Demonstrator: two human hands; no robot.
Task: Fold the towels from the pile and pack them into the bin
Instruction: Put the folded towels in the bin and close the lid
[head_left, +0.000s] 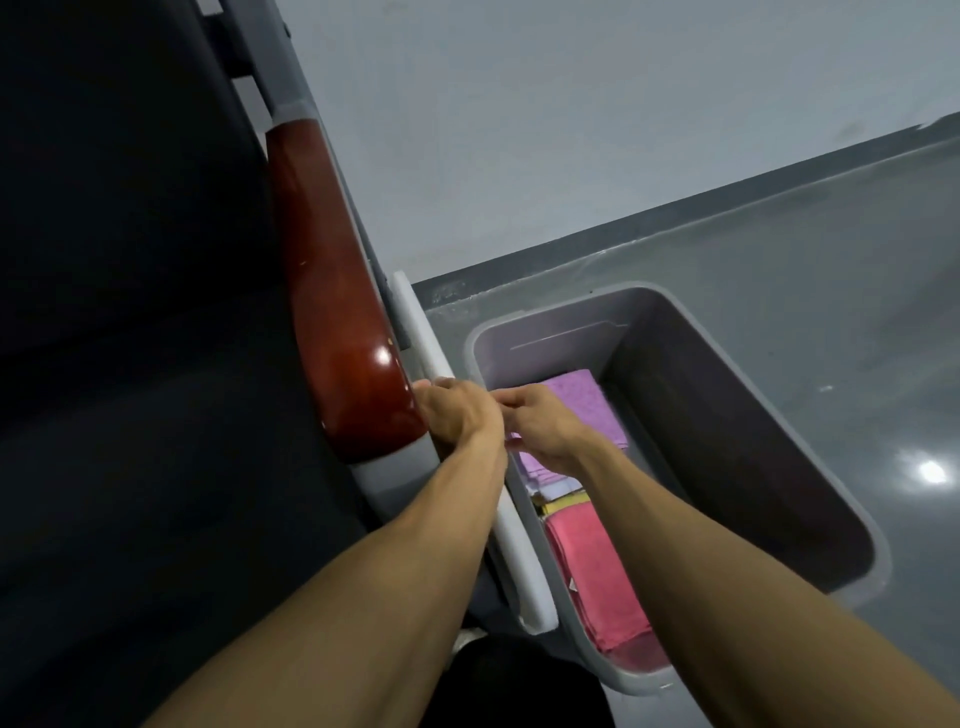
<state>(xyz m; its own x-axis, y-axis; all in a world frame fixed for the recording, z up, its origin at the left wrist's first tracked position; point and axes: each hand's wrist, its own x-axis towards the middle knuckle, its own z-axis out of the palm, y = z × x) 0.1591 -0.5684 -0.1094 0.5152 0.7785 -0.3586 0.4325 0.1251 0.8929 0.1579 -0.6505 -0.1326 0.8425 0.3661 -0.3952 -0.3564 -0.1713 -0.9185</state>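
A grey plastic bin (727, 441) stands on the floor to the right of a seat. Inside it a folded purple towel (582, 405) lies at the far end, and a folded pink towel (597, 571) lies at the near end, with a strip of yellow cloth (566, 503) between them. Both my hands meet above the bin's left rim. My left hand (457, 415) shows its back, with the fingers bent away out of sight. My right hand (540, 426) hovers over the purple towel, fingers pointing toward the left hand. What either hand holds is hidden.
A dark seat (130, 364) with a glossy red-brown armrest (337, 312) fills the left side. A white bar (519, 561) of its frame runs along the bin's left rim. Grey floor (779, 234) spreads to the right, and a pale wall rises behind.
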